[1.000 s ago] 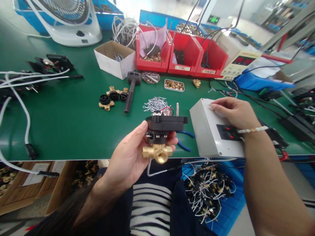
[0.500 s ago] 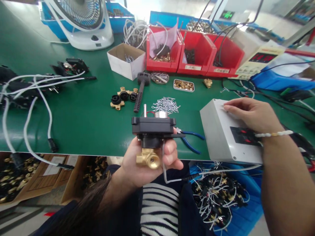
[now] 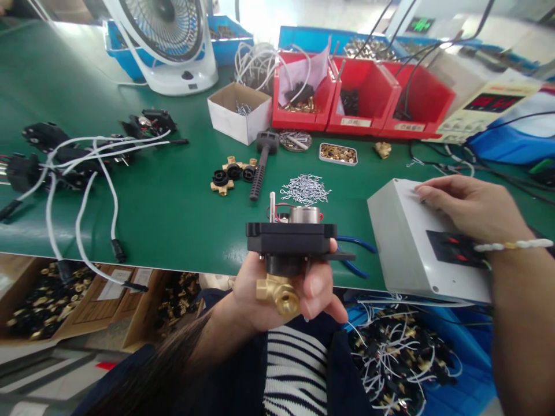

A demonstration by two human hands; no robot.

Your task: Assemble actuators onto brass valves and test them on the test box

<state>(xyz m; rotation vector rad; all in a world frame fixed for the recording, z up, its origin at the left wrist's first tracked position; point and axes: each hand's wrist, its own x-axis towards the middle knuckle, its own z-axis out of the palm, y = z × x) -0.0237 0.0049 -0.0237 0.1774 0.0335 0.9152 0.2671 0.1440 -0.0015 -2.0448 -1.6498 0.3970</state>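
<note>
The left forearm rises from the lower edge of the view, and the left hand [image 3: 281, 289] is raised in front of the near edge of the green worktop [image 3: 173, 208]. Its fingers are curled closed around the valve assembly with black plastic housing and brass fitting [image 3: 288, 254], gripping the neck between housing and fitting. The thumb lies on the right side of the brass body. The assembly is held upright, housing on top, with one brass port facing the camera.

The right arm enters from the lower right, wearing a pale bead bracelet [image 3: 511, 245] at the wrist. The right hand [image 3: 472, 205] lies palm down, fingers extended and nearly flat, on top of the grey rectangular plastic box [image 3: 403, 237]; it grips nothing. This box stands on the worktop just right of the valve assembly. Blue-handled pliers [image 3: 358, 254] lie between the assembly and the box.
</note>
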